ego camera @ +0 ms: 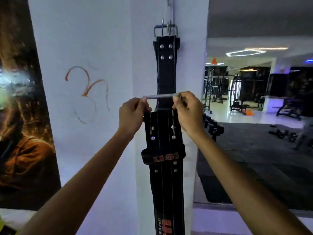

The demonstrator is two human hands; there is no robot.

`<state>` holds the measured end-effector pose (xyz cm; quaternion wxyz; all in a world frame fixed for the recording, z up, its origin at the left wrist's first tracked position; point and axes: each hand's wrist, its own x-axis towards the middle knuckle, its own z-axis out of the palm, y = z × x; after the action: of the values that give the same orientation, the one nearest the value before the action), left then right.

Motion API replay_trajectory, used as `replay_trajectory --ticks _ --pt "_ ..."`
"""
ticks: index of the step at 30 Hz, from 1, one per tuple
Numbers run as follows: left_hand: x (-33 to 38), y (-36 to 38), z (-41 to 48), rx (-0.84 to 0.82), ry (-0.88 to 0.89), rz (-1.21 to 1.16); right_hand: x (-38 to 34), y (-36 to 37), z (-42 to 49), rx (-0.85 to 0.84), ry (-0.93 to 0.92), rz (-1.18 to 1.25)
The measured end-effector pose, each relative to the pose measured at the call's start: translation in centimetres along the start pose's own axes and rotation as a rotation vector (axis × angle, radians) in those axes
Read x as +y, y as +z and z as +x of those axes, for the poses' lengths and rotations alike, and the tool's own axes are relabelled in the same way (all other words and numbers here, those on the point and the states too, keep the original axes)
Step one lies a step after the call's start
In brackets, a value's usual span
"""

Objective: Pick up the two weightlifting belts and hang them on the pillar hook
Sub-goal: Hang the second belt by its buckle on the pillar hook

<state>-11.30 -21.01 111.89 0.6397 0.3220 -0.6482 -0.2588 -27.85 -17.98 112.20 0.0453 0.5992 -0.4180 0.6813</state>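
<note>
1. Against the white pillar (186, 68) at the centre of the frame, one black weightlifting belt (166, 72) already hangs flat, its squared steel buckle (165, 29) caught at the top on a thin metal hook (169, 7).
2. That hanging belt is stiff, matte leather with pale stitch lines running its length and four round rivets below the buckle.
3. Your left hand (132, 114) pinches the left end of the second belt's buckle bar (160, 96), a smooth grey metal rod held level across the hanging belt.
4. Your right hand (188, 111) is closed on the bar's right end, thumb on top, so both grips are grasping the same buckle.
5. From it the second belt (163, 167) drops straight down to the bottom edge of the frame, broad, black and ribbed with stitching, with two slim prongs and domed rivets near the top.
6. A fabric loop (162, 156) with red lettering wraps it midway.
7. At the left of the frame, a glossy dark poster (22, 133) covers the wall, and an orange scrawl (86, 92) marks the pillar's painted face.
</note>
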Motion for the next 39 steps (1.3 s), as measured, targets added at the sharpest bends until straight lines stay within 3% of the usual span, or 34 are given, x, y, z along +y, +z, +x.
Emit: replay_trajectory --ticks 9,15,24,30,33,39 --pt "10.7 3.2 13.1 0.119 0.385 0.37 -4.3 -2.6 16.0 0.147 -0.115 -0.152" --pt "16.9 4.8 20.4 0.249 0.395 0.543 -7.5 -1.9 25.4 0.211 -0.096 -0.274" --pt "18.6 6.3 26.0 0.231 0.305 0.532 -6.8 0.7 31.1 0.228 0.0 -0.344" --pt "17.0 7.2 28.5 0.253 0.177 0.28 -6.0 1.1 32.6 0.215 0.0 -0.331" --pt "15.9 7.6 29.2 0.258 0.198 0.206 -5.9 1.0 32.4 0.195 -0.006 -0.337" --pt "13.8 6.1 28.3 0.254 0.221 0.153 -5.3 1.6 30.2 0.135 0.049 -0.143"
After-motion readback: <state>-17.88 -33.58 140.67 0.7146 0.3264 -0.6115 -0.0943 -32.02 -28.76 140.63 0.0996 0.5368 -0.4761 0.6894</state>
